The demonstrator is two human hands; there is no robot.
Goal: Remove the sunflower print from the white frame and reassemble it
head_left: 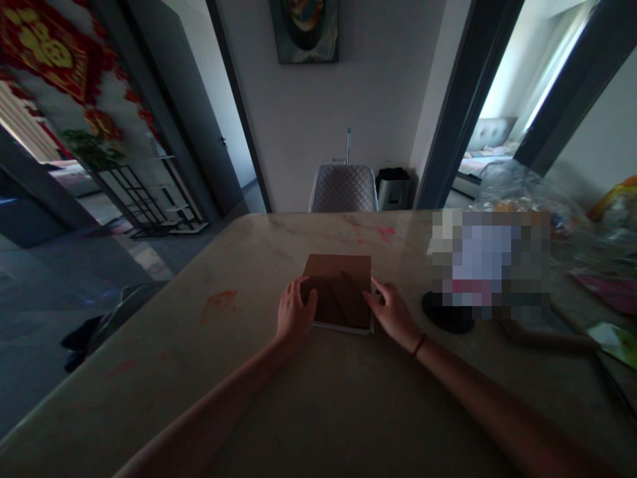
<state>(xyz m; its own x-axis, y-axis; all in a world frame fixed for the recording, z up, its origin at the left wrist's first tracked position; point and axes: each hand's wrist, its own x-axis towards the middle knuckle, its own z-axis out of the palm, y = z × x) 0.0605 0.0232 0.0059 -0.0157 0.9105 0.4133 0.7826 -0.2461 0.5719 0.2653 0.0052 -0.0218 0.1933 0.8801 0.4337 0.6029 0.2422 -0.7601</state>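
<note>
A closed book point(343, 292) with a plain brown cover lies flat on the table, its pale page edges showing along the near side. My left hand point(295, 309) is at its left edge, with the fingers curved along the side and the thumb by the cover. At the right edge, my right hand point(391, 307) has its thumb over the cover and its fingers along the side. The book sits held between the two hands. A dark band circles my right wrist.
The stone-look table point(239, 392) has orange and pink stains. To the right stand a round black base point(448, 313), a blurred-out patch, a dark tray point(547, 338) and clear plastic bags point(527, 189). Beyond the far edge are a quilted chair point(344, 188) and a bin point(393, 189).
</note>
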